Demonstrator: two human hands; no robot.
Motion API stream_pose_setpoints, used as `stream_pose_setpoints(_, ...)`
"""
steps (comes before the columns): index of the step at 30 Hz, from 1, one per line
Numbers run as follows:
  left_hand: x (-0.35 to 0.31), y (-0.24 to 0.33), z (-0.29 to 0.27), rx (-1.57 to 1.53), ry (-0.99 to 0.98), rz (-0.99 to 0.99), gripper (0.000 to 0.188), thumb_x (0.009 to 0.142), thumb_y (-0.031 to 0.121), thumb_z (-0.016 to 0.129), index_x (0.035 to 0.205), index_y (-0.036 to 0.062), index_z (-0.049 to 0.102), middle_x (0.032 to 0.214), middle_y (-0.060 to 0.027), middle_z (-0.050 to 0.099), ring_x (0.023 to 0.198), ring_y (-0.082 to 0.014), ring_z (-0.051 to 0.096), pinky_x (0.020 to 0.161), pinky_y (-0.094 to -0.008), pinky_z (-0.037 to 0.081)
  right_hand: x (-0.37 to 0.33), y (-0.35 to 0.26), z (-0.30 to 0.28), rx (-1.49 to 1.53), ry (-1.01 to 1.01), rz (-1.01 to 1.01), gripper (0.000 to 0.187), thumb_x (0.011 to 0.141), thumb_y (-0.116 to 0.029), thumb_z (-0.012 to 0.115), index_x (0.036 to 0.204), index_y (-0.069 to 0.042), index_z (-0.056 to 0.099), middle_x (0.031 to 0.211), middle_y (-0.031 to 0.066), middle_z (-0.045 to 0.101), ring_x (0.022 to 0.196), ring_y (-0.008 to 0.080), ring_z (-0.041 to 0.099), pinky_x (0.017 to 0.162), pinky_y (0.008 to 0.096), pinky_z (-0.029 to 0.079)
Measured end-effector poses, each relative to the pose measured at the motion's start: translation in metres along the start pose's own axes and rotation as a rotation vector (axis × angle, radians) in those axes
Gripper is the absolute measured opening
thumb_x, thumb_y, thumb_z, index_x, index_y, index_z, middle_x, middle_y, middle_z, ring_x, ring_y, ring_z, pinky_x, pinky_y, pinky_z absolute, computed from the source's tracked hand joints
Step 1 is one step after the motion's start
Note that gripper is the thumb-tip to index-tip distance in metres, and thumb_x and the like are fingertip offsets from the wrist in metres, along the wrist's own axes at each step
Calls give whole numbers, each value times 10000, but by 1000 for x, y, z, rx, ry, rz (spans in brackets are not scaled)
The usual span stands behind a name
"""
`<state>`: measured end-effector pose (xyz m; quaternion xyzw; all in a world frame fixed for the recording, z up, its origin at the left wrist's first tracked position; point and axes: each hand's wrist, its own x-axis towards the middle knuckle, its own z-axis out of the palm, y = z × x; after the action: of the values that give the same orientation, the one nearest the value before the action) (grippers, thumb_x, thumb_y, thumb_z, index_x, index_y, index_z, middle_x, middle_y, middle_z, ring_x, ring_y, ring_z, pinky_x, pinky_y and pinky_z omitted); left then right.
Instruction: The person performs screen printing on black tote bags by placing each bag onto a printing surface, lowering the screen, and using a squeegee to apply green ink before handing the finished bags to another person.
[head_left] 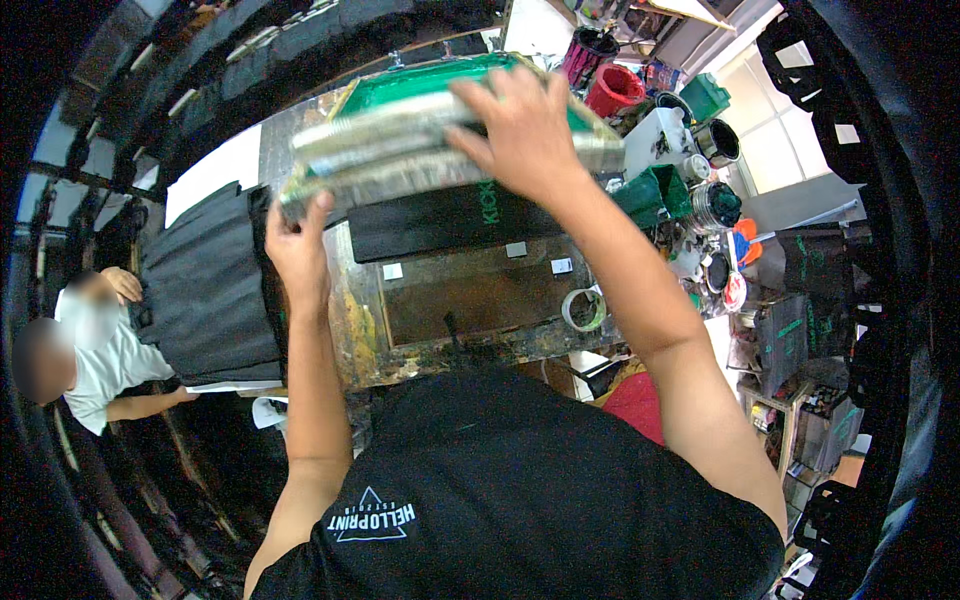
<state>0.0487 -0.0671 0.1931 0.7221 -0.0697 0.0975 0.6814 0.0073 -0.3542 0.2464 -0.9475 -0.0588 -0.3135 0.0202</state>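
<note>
Paint-stained worktable (358, 345), framed green screen (425, 84), red tub (614, 90) and broad black cloth (210, 290) mark this busy room as a screen-printing workshop.

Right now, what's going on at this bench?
The left hand grips the near left corner of a rectangular, pale-edged frame with a green panel. The right hand is over the frame, its grip blurred. Flat black cloth with green lettering lies this side of it on the paint-stained table. At left, a white-shirted person is beside spread black fabric.
</note>
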Motion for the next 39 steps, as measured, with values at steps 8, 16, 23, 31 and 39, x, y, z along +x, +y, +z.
stream_pose_setpoints(8, 28, -68, 30, 562, 19, 47, 885, 912, 340, 799, 1540, -54, 316, 1212, -205, 593, 1117, -293, 576, 994, -407, 451, 93, 23, -25, 90, 120, 51, 575, 956, -637, 547, 923, -86, 705, 868, 151, 682, 909, 323, 644, 909, 502, 428)
stream_pose_setpoints(16, -47, -224, 4, 956, -227, -339, 708, 889, 332, 782, 1374, -85, 479, 1133, -365, 627, 1090, -512, 614, 929, -535, 488, 121, 34, -25, 117, 52, 70, 592, 959, -648, 529, 938, -81, 698, 867, 150, 681, 907, 320, 641, 924, 514, 417)
stream_pose_setpoints(23, 36, -128, 11, 751, -200, -71, 355, 1007, 278, 607, 1145, -44, 658, 998, -326, 688, 989, -468, 682, 845, -499, 518, 123, 53, -2, -88, 125, 45, 545, 936, -643, 558, 1167, -177, 722, 1036, 129, 733, 1059, 305, 680, 925, 551, 449)
stream_pose_setpoints(31, 69, -56, -194, 538, -96, -301, 320, 1018, 322, 627, 1160, 41, 688, 832, -37, 652, 654, -131, 550, 546, -298, 429, 108, 36, -13, -15, 58, 53, 517, 943, -604, 570, 1113, -138, 715, 1005, 121, 716, 1048, 317, 667, 987, 576, 409)
stream_pose_setpoints(39, 22, -89, -439, 615, 310, -479, 341, 985, 326, 672, 1170, 40, 678, 696, -23, 581, 506, -130, 496, 471, -301, 392, 106, 26, -18, 7, 71, 50, 475, 931, -557, 619, 1130, -134, 705, 973, 113, 711, 1006, 303, 667, 915, 529, 418)
